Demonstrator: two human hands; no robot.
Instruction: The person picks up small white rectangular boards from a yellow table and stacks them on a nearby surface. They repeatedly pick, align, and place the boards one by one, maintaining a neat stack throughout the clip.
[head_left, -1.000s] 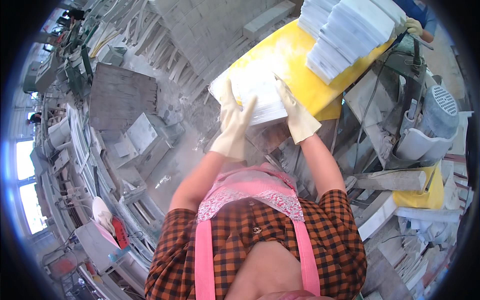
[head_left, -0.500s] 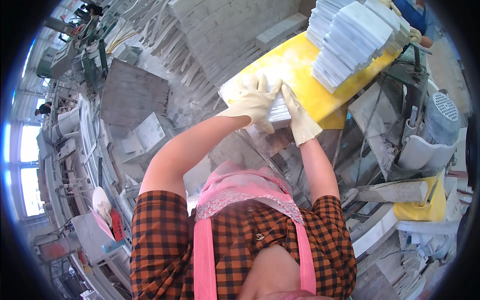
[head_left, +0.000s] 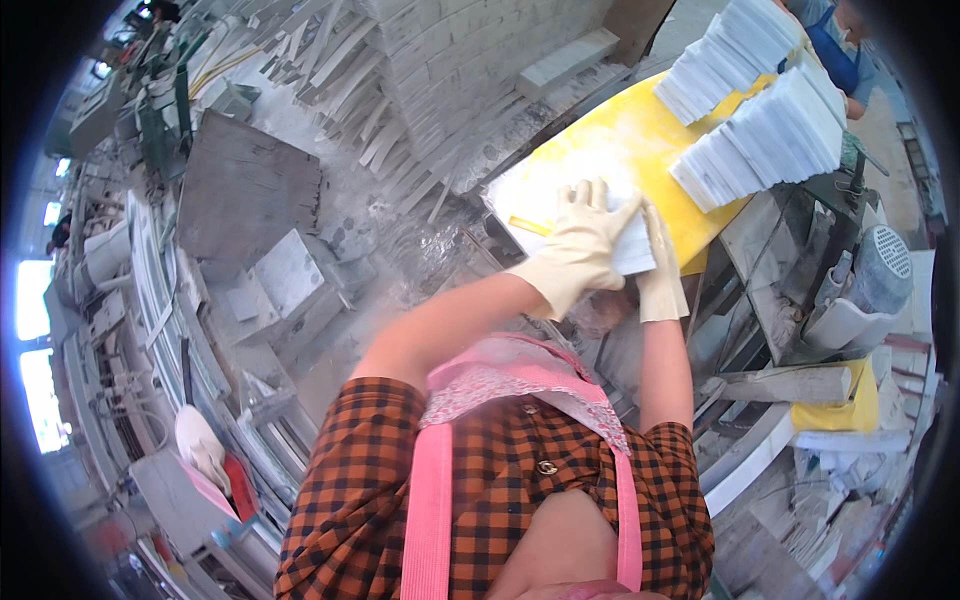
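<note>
Head view: your left hand point(head_left: 580, 248), in a cream glove, lies flat with fingers spread on top of a white slab point(head_left: 560, 205) at the near end of the yellow table point(head_left: 630, 140). Your right hand point(head_left: 662, 265), gloved the same way, presses against the slab's near right edge, fingers straight and pointing up along it. Neither hand is clenched; both rest open against the slab, and you cannot tell whether the fingertips curl round its far edge.

The slab sits at the table's lower left corner, dusted with white powder, a thin yellow strip point(head_left: 528, 226) showing on it left of your left hand. Farther along the table stand two stacks of white tiles point(head_left: 765, 135), close together and well apart from your hands. Beyond them, at the upper right rim, another person point(head_left: 835, 45) in blue is partly in view.

Right of the table is a grey motor point(head_left: 880, 275). Left of you, on the dusty floor, lie grey stone blocks point(head_left: 250, 190).
</note>
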